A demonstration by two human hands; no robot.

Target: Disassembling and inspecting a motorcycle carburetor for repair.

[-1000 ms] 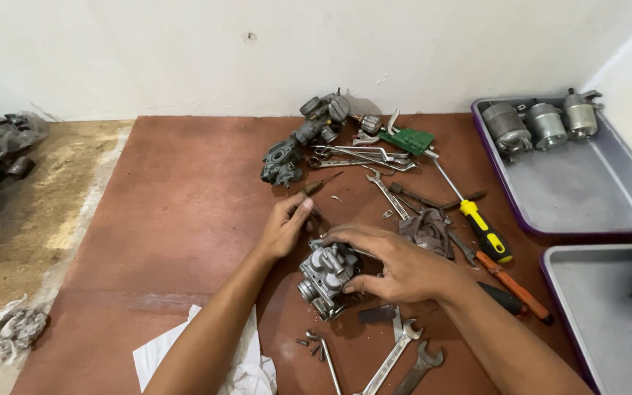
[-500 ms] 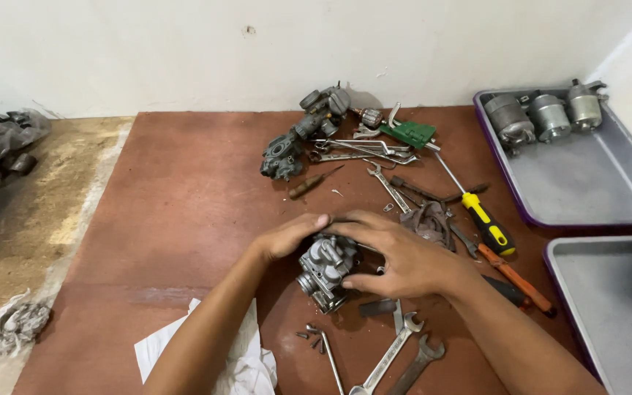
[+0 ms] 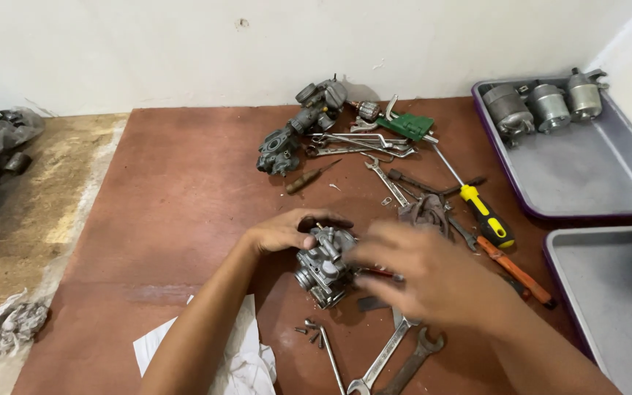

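Note:
A grey metal carburetor (image 3: 322,265) sits on the reddish-brown board (image 3: 184,190) in the middle of the view. My left hand (image 3: 283,230) curls over its top left side and holds it. My right hand (image 3: 422,274) is blurred just to the right of the carburetor, fingers spread, touching or hovering at its right side; whether it grips anything I cannot tell. A slim red-handled tool (image 3: 378,273) lies under my right fingers. Small screws (image 3: 309,328) lie in front of the carburetor.
Spanners (image 3: 396,355) lie near the front. A yellow-handled screwdriver (image 3: 480,212), an orange-handled one (image 3: 517,274), wrenches (image 3: 352,143) and a second carburetor (image 3: 294,135) are farther back. Two grey trays (image 3: 594,168) stand at right, one with cylindrical parts (image 3: 546,106). White paper (image 3: 246,358) lies front left.
My left hand came back from the small brown tool onto the carburetor. My right hand slid off the carburetor's top to its right side, and the body now stands more upright.

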